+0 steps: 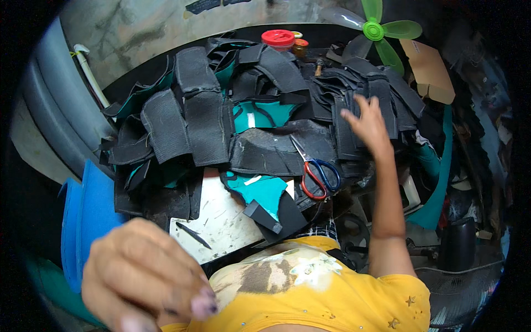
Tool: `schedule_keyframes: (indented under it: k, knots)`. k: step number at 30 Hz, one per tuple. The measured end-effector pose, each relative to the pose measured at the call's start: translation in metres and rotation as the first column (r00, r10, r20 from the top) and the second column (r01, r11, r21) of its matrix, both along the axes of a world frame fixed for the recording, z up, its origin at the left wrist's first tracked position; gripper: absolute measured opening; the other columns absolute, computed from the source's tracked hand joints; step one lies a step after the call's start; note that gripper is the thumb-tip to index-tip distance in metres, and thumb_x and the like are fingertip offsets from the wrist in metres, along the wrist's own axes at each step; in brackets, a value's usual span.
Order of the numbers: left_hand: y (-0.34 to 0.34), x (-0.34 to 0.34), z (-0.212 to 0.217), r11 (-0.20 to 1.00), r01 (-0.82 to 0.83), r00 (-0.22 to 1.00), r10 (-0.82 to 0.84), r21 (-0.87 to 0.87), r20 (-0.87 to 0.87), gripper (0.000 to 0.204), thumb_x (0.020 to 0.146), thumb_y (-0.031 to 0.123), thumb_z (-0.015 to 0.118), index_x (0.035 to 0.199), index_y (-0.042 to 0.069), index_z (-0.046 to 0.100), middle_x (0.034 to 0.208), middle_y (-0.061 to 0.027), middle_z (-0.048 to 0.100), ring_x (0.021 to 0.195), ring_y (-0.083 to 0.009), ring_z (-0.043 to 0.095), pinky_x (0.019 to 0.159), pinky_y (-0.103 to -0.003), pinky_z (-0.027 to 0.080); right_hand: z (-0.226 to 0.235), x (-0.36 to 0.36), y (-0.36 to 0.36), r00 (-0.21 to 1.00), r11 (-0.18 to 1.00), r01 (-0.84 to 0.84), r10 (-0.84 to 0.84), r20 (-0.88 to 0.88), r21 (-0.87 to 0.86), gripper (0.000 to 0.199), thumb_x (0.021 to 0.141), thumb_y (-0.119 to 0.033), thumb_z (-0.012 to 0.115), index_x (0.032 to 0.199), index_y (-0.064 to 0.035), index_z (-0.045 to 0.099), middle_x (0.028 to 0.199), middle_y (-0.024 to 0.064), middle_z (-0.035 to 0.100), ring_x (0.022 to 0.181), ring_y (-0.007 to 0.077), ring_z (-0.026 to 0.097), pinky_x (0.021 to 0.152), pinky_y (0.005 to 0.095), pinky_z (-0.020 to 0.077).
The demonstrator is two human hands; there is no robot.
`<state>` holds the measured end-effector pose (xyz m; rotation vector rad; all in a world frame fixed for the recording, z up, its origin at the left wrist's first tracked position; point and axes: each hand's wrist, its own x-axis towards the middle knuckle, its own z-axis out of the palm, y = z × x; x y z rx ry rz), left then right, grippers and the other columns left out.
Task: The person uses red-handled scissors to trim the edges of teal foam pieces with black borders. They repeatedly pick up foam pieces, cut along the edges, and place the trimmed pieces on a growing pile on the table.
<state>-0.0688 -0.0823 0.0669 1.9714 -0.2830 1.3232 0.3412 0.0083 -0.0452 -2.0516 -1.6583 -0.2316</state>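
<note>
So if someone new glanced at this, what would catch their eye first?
Probably the big heap of black fabric pieces with teal showing through, covering the worktable. Next, the scissors with red and blue handles lying at its near edge, just left of the right hand reaching onto the pile. The left hand looms large and blurred at lower left, and a green fan stands at top right.

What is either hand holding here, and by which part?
Nothing visibly. The right hand reaches open onto the stacked black fabric pieces; the left hand is raised close to the camera, apparently empty.
</note>
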Motion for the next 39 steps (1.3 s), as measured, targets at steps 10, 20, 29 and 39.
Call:
schedule_keyframes:
  k: [10,20,29,39]
  knots:
    - [-0.044,-0.007,0.012,0.997,-0.083,0.996,0.083,0.01,0.031,0.04,0.094,0.023,0.056,0.133,0.021,0.049,0.086,-0.0005,0.066,0.066,-0.0149,0.062,0.061,-0.031,0.056,-0.079,-0.085,-0.088,0.962,0.929,-0.247,0.201,-0.184,-0.274,0.067,0.077,-0.011,0.071,0.136,-0.0072,0.041,0.113,0.0254,0.051,0.106,0.044,0.052,0.092,0.0458,0.0433]
    - [-0.033,-0.021,0.032,0.868,-0.362,0.762,0.065,-0.34,-0.644,0.017,0.091,0.017,0.06,0.096,0.003,0.066,0.08,-0.0092,0.066,0.068,-0.0174,0.065,0.06,-0.028,0.053,-0.074,-0.067,-0.082,0.784,0.965,-0.153,-0.013,-0.62,-0.214,0.037,0.079,-0.003,0.063,0.113,-0.0028,0.049,0.085,0.0041,0.051,0.073,0.0116,0.048,0.066,0.0262,0.045]
    - [0.128,0.025,-0.144,0.732,-0.331,0.184,0.669,0.595,-0.72,0.079,0.071,0.024,0.076,0.142,0.018,0.042,0.145,-0.0195,0.038,0.135,-0.0337,0.035,0.107,-0.05,0.029,-0.02,-0.08,-0.113,0.32,0.916,-0.398,0.08,-0.944,-0.057,0.056,0.076,-0.004,0.074,0.128,-0.008,0.054,0.094,0.004,0.058,0.07,0.007,0.055,0.058,0.0208,0.0468]
    - [0.187,0.031,-0.119,0.747,-0.533,0.329,0.616,0.397,-0.716,0.037,0.085,0.013,0.048,0.119,0.001,0.058,0.087,-0.0272,0.062,0.076,-0.0355,0.064,0.072,-0.043,0.05,-0.023,-0.127,-0.114,0.586,0.438,-0.81,0.632,-0.507,-0.389,0.049,0.073,-0.016,0.066,0.119,-0.001,0.058,0.104,0.0213,0.065,0.093,0.0379,0.063,0.084,0.0419,0.0496]
